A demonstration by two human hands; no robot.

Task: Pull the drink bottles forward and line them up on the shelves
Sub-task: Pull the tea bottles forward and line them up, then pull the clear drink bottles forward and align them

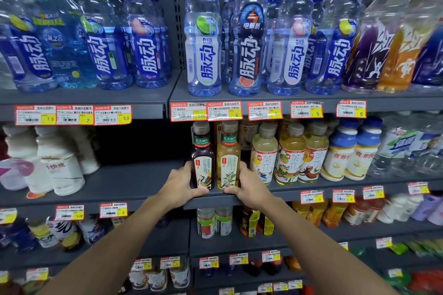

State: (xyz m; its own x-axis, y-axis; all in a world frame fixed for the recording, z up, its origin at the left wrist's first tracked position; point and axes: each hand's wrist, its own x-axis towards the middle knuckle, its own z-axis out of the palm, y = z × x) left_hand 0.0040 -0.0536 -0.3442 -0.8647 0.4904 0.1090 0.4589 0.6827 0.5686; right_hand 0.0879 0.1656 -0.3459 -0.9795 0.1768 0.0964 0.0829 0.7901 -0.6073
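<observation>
As two tea bottles stand at the middle shelf edge, the left hand grips the dark bottle and the right hand grips the pale bottle, apparently squaring them together.

Dark bottle upright just beside pale bottle.

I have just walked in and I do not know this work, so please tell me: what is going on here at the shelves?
A person is working at the drink shelves. The left grip holds a dark tea bottle, and the right grip holds a yellow tea bottle. Both bottles stand upright, side by side, at the front edge of the middle shelf. More tea bottles stand in a row to their right.
</observation>
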